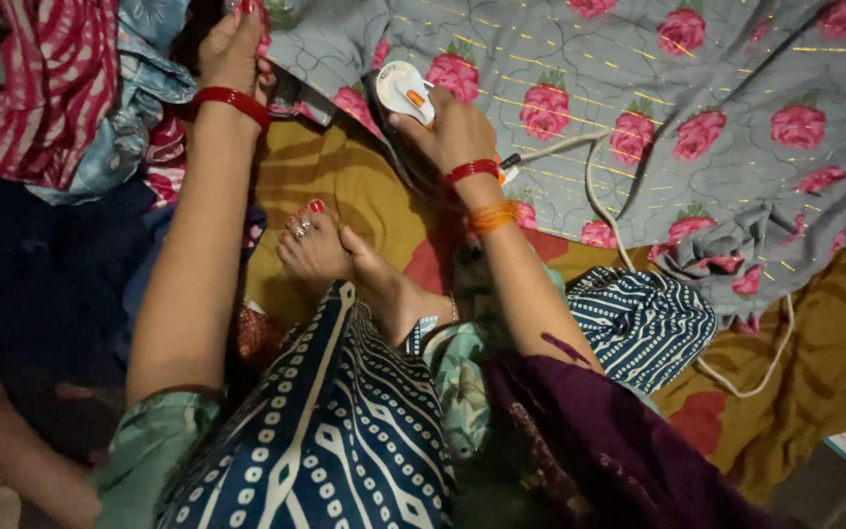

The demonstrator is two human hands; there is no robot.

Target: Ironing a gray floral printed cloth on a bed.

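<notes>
Nearest the camera, the person's lap in blue-and-white patterned cloth (345, 431) fills the foreground, with the bare feet (320, 245) tucked just in front of the electric iron (405, 93), so the seated body stays close enough to reach it without leaning. A little nearer than the iron and off to its right lies a bunched dark dotted garment (643, 318), beside the iron's white cord (599, 196), which trails away to the right and loops slackly so it does not pull on the tool. The right hand (457, 132) is closed around the iron's handle, wrist bent down, apparently to press it flat on the grey rose-print fabric (717, 108) spread over a mustard sheet (345, 176). Left of the iron and slightly beyond, the left hand (232, 49) reaches toward a heap of striped and denim clothes (70, 88); its fingers run past the frame edge, so their grip cannot be told.
</notes>
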